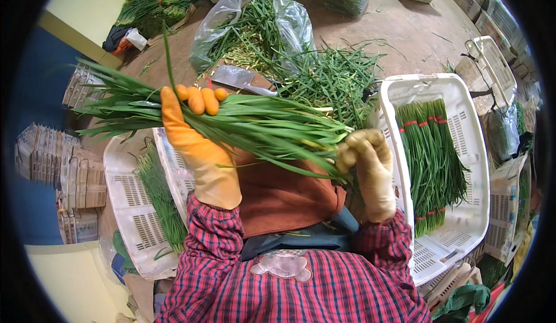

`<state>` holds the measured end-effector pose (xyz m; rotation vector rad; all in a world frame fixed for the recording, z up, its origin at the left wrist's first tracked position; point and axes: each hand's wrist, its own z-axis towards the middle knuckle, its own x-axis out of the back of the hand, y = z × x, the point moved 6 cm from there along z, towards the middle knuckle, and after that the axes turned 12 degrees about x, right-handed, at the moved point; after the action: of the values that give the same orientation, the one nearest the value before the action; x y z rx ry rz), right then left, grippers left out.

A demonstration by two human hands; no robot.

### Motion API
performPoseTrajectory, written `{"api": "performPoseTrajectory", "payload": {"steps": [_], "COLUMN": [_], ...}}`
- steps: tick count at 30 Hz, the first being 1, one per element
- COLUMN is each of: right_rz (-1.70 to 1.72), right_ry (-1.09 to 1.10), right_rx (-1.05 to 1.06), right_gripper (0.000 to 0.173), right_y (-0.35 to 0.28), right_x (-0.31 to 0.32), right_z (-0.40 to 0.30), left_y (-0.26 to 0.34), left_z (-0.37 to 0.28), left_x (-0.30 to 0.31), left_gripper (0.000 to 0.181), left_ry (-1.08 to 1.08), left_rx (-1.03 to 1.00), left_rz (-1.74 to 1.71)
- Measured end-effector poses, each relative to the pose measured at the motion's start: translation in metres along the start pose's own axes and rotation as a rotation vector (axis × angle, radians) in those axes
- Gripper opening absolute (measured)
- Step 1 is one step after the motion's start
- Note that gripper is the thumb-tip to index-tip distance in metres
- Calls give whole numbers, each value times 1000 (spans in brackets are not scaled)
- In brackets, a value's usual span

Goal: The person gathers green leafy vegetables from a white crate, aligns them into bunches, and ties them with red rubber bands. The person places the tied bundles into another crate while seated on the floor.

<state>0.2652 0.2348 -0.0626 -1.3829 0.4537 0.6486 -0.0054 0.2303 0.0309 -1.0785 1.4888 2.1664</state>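
A thick bunch of long green leaves, apparently garlic chives (260, 119), lies across the picture above my lap. My left hand (195, 136), in an orange rubber glove, is wrapped around it left of the middle, fingertips on top. One leaf sticks up beside the thumb. My right hand (367, 162), in a pale, soiled glove, is at the bunch's right end with fingers curled and somewhat blurred; whether it pinches any stems is unclear. Beyond the bunch a broad metal blade (234, 76) rests near cut stem pieces. A brown cloth (282, 197) covers my lap.
At right, a white plastic crate (475, 149) holds red-banded bundles (430, 158). Another crate (126, 192) with greens stands at left. Ahead are loose leaves (339, 75) and a clear plastic bag (217, 23) of trimmings. Stacked crates (87, 179) stand far left.
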Motion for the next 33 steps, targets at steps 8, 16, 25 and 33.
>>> {"api": "performPoseTrajectory", "payload": {"steps": [8, 16, 25, 33], "right_rz": [-455, -142, -101, -210], "right_ry": [-84, -132, -5, 258], "right_rx": [-101, -385, -216, -180], "right_gripper": [36, 23, 18, 14], "right_y": [9, 12, 20, 22], "right_x": [87, -1, 22, 99], "right_z": [-2, 8, 8, -17], "left_y": [19, 7, 16, 17], "left_z": [1, -11, -18, -11], "left_x": [18, 27, 91, 91], "left_gripper": [20, 43, 33, 25], "left_ry": [-273, -24, 349, 354], "left_rx": [151, 202, 209, 130], "left_rz": [-439, 267, 315, 249]}}
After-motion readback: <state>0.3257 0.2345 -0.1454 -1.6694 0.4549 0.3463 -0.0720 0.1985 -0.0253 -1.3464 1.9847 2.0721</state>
